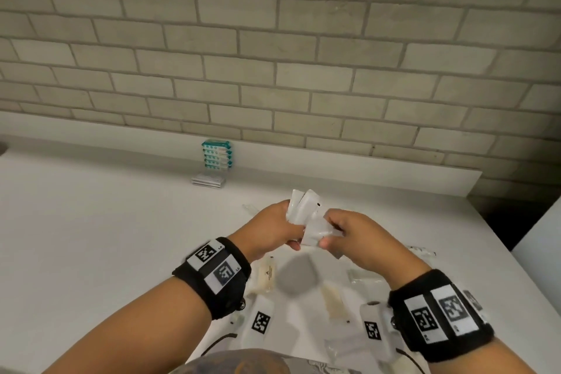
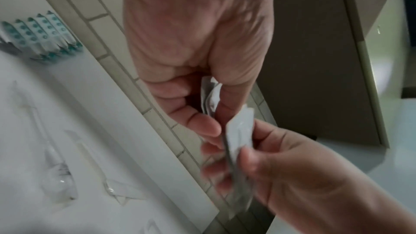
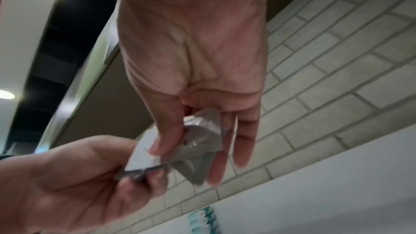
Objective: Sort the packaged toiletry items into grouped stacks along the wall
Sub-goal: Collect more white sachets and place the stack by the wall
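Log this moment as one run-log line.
left hand: holds white packets | right hand: pinches white packet | teal stack: at wall

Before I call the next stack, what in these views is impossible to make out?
- White packets in the left hand: count unclear, fingers overlap them in every view.
- Right hand's packet: print too blurred to read.
- Teal stack: labels too small in the head view.
- Loose packets near the wrists: arms cover them.
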The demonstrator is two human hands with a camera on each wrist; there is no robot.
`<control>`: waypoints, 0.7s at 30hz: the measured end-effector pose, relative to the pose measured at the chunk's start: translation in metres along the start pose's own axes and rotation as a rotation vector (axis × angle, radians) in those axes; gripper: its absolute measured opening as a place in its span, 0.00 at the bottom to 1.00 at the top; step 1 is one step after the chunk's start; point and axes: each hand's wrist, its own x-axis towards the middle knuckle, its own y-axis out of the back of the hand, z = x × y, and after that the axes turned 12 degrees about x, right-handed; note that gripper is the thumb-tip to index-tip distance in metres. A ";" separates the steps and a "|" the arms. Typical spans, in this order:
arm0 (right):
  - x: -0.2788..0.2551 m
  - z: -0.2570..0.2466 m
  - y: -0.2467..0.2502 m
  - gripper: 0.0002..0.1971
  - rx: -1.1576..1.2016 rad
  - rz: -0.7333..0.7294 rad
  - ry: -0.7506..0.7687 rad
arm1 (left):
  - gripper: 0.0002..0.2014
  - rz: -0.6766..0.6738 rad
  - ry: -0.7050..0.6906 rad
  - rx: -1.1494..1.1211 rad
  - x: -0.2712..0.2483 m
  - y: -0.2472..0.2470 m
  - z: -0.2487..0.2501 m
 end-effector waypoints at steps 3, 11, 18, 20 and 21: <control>0.002 0.004 -0.008 0.17 0.029 0.059 -0.064 | 0.15 0.033 0.032 -0.146 0.002 0.002 0.002; 0.013 0.007 0.009 0.11 0.516 0.184 0.057 | 0.13 -0.149 0.050 -0.140 -0.005 0.003 -0.001; 0.008 0.011 0.005 0.20 0.157 0.202 0.395 | 0.14 0.022 0.103 -0.476 0.008 0.011 -0.007; 0.004 0.017 -0.001 0.19 0.051 0.146 0.296 | 0.15 0.117 0.083 -0.462 0.011 0.015 -0.010; 0.003 0.019 -0.001 0.17 0.055 0.161 0.235 | 0.16 0.162 0.075 -0.433 0.012 0.016 -0.011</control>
